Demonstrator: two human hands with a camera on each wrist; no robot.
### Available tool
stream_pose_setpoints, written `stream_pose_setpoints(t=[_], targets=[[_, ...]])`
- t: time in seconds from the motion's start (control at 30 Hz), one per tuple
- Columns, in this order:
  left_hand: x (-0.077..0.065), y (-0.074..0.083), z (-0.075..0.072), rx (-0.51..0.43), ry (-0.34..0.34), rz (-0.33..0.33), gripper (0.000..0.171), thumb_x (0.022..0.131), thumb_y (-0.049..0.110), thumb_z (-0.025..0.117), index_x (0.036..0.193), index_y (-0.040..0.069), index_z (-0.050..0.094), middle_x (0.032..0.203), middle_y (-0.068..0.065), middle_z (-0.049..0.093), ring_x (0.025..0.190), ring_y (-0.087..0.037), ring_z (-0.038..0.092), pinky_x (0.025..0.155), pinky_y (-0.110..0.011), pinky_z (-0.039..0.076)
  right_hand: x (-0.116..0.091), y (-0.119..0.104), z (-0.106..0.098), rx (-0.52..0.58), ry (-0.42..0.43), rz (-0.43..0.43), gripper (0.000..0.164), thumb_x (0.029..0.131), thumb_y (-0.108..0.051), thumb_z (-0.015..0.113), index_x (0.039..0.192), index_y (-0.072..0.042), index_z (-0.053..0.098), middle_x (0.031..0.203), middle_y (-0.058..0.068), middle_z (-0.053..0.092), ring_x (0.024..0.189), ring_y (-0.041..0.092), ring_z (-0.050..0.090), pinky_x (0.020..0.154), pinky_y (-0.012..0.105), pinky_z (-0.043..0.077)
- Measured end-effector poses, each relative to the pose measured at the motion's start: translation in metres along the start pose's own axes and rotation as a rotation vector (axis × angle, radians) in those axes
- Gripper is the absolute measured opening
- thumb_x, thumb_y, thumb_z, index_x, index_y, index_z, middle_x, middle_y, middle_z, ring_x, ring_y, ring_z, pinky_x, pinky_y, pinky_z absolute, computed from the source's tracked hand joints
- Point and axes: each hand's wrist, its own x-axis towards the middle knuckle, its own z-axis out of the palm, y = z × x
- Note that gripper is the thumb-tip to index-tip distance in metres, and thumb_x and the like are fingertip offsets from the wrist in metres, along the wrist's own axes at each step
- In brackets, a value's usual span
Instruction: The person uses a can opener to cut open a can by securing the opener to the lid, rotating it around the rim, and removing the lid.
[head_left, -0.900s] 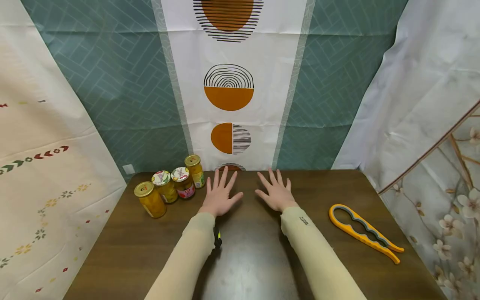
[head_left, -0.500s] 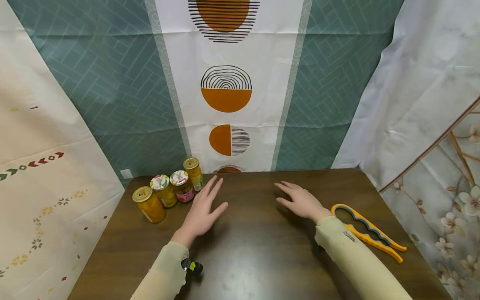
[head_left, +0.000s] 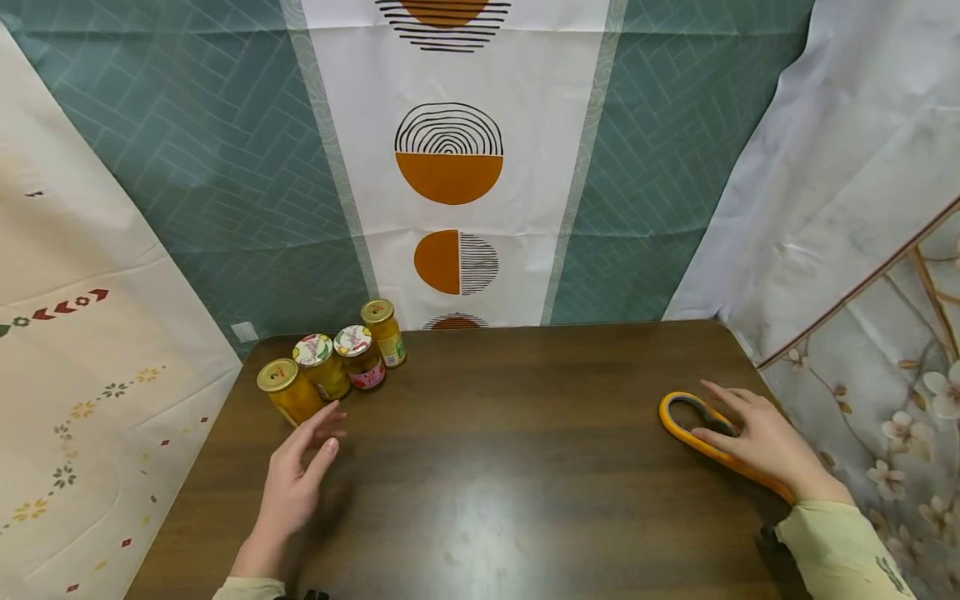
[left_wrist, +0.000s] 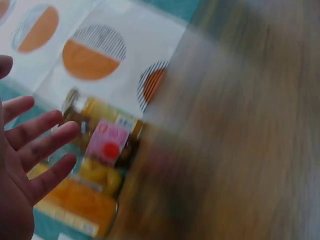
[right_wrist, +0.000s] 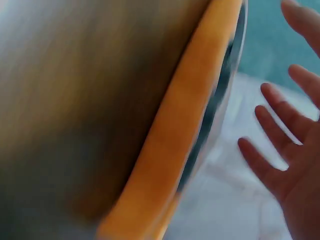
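Observation:
On the right of the table lies an orange and grey jar opener [head_left: 703, 448], its two arms joined in a loop at the far end. My right hand [head_left: 765, 446] is over it with thumb and fingers apart, covering part of its handles. In the right wrist view the fingers [right_wrist: 282, 127] are spread beside the orange edge, holding nothing. My left hand [head_left: 288, 487] hovers, relaxed and holding nothing, just in front of a gold-lidded jar [head_left: 285, 390] of orange-yellow contents. The left wrist view shows its fingers [left_wrist: 47, 145] loosely spread across the jars.
Beside that jar stand a jar with a patterned lid [head_left: 324, 371], a pink-labelled jar [head_left: 363, 362] and a taller gold-lidded jar [head_left: 387, 335], forming a slanting row. The dark wooden table [head_left: 487, 417] meets a patterned cloth backdrop [head_left: 517, 208] behind.
Both hands have left the middle of the table. The left moved left and nearer to me, towards the jars. The right moved right, over the jar opener. The camera view shifted slightly.

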Motion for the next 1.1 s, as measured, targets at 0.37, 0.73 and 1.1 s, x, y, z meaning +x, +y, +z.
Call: stream_pose_setpoints(t=[0.37, 0.73, 1.1], targets=[[-0.019, -0.021, -0.020, 0.100, 0.202, -0.119, 0.026, 0.097, 0.001, 0.059, 0.120, 0.007, 0.069, 0.103, -0.012, 0.073, 0.079, -0.012, 0.068, 0.060, -0.012, 0.044, -0.044, 0.044, 0.005, -0.034, -0.103, 0.103, 0.103, 0.069, -0.062, 0.080, 0.145, -0.001, 0.045, 0.117, 0.032, 0.055, 0.098, 0.049, 0.056, 0.074, 0.066, 0.047], [-0.020, -0.025, -0.013, 0.092, 0.212, -0.201, 0.024, 0.100, 0.007, 0.057, 0.122, 0.005, 0.066, 0.099, -0.008, 0.073, 0.078, -0.008, 0.067, 0.062, -0.012, 0.046, -0.052, 0.037, 0.002, 0.036, -0.158, 0.224, 0.086, 0.078, -0.058, 0.076, 0.129, 0.006, 0.049, 0.088, 0.006, 0.064, 0.063, 0.016, 0.057, 0.056, 0.038, 0.050], [-0.025, -0.026, -0.018, 0.085, 0.262, -0.281, 0.042, 0.101, 0.006, 0.054, 0.142, 0.015, 0.052, 0.102, -0.015, 0.071, 0.077, -0.010, 0.068, 0.070, -0.009, 0.046, -0.051, 0.029, 0.003, 0.025, -0.167, 0.225, 0.080, 0.097, -0.053, 0.056, 0.139, 0.012, 0.032, 0.116, 0.038, 0.056, 0.097, 0.046, 0.059, 0.071, 0.060, 0.049]])
